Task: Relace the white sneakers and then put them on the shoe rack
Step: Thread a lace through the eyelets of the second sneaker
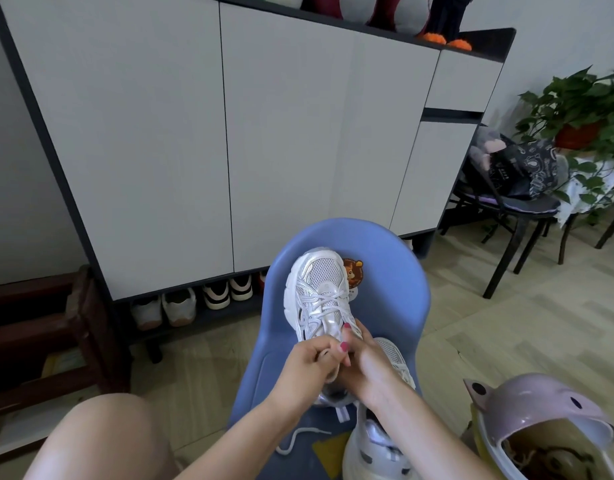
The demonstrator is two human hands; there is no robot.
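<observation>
Person's body from the head camera: both forearms are showing bare, no sleeves reaching the wrists. The left hand [310,362] and right hand [364,365] are wearing no rings; fingernails are carrying pinkish-red polish. One bare knee [104,441] is showing.

A home entryway, tall white shoe cabinet [229,133] with pairs of shoes [194,303] tucked underneath, plush toys [368,8] on top, potted plant [575,109] on a side table, wood-pattern floor [506,323], pink helmet [541,420]

Left hand [310,360] and right hand [362,363] curled, touching.
</observation>
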